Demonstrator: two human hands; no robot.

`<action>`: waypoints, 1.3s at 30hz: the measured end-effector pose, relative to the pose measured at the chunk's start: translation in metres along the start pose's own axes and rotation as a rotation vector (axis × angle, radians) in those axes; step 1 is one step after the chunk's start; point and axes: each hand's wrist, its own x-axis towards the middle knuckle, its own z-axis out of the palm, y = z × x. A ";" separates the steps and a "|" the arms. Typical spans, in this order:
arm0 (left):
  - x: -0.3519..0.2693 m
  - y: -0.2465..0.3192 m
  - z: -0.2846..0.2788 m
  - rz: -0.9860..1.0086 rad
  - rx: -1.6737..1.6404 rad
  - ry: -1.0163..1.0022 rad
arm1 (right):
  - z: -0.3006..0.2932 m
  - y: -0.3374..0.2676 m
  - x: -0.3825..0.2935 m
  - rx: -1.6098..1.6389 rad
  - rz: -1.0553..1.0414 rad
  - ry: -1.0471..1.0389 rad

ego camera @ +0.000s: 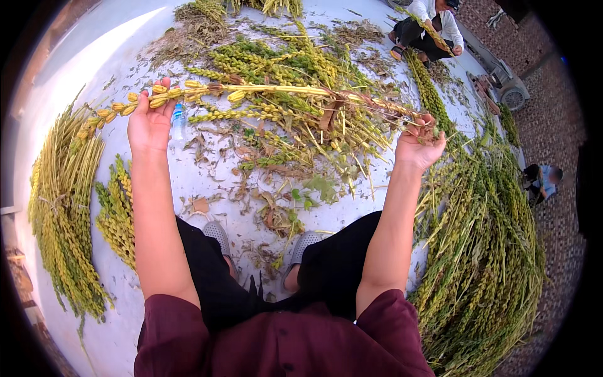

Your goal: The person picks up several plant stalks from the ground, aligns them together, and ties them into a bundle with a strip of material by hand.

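Note:
A long dried stalk with yellow seed pods (282, 89) stretches across the view, held up between both hands. My left hand (153, 115), palm up, supports its podded end, with the fingers behind the stalk. At the other end, my right hand (421, 136) has its fingers closed around the thin, brownish part, where withered leaves hang. Beneath the stalk lies a loose heap of green and yellow podded stalks (292, 61) on the pale ground. A plastic bottle with a blue cap (178, 122) stands just beside my left wrist.
Tied bundles of podded stalks (61, 202) lie at the left, with a smaller bunch (118, 207) nearby. A large pile (485, 245) fills the right side. Leaf litter (273, 212) is scattered before my feet. A person (428, 28) crouches at upper right holding a stalk; another person (544, 181) is farther right.

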 end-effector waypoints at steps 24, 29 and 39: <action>-0.011 -0.005 0.006 0.125 0.156 0.098 | -0.011 0.012 0.005 -1.557 -0.017 -0.052; -0.005 -0.002 0.005 0.174 0.143 -0.070 | 0.010 0.017 -0.017 -1.894 -0.708 -0.207; -0.012 -0.003 0.014 0.128 0.030 -0.099 | 0.046 0.076 -0.090 -1.723 -0.297 -1.042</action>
